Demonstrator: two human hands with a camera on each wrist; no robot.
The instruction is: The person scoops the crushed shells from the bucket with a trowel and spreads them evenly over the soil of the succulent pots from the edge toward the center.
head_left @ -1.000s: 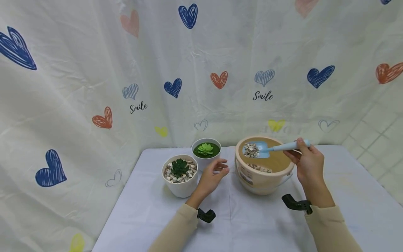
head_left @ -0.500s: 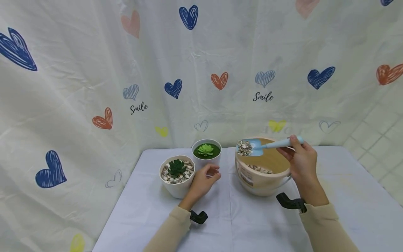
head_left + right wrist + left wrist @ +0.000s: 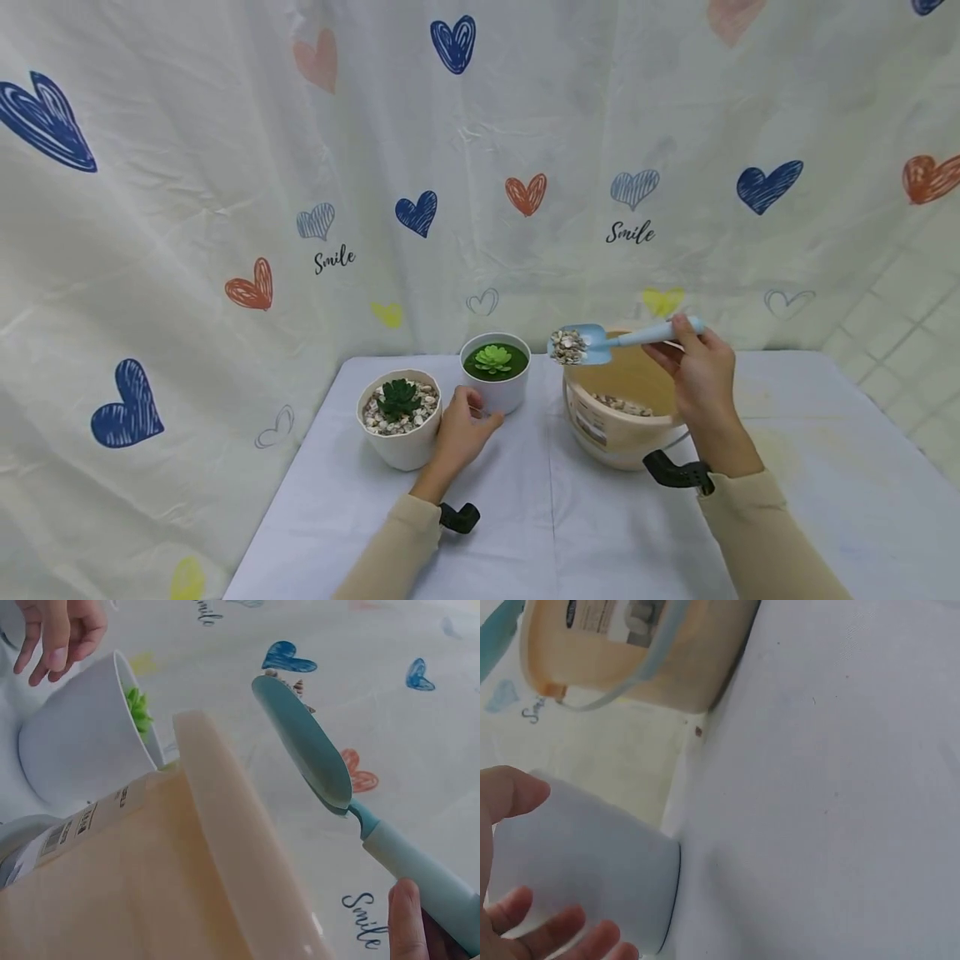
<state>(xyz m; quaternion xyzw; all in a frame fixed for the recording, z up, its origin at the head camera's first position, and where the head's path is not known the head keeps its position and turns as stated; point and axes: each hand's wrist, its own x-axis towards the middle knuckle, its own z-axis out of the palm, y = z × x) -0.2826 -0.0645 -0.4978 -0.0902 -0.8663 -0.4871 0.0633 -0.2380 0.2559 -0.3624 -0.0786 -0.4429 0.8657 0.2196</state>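
My right hand (image 3: 703, 375) grips the handle of a light blue trowel (image 3: 651, 335) above the beige bucket (image 3: 618, 442). Small mottled stones or shells (image 3: 567, 346) lie heaped on its blade, which juts past the bucket's left rim. My left hand (image 3: 459, 432) is between two white pots, its fingers loosely bent and holding nothing. The left pot (image 3: 405, 450), with a dark green succulent (image 3: 398, 398) in pebbles, stands right beside the back of this hand. Close to the fingers is the rear pot (image 3: 600, 862), with a light green succulent (image 3: 493, 359); touching cannot be told.
More stones (image 3: 622, 405) lie at the bottom of the bucket, whose pale handle (image 3: 656, 652) hangs down at its side. A white cloth (image 3: 525, 533) covers the table. Behind it hangs a curtain (image 3: 465, 125) printed with hearts.
The loaded trowel has moved left, from over the bucket's inside to past its left rim. My left hand has moved left, and the pot with the dark succulent has shifted left too.
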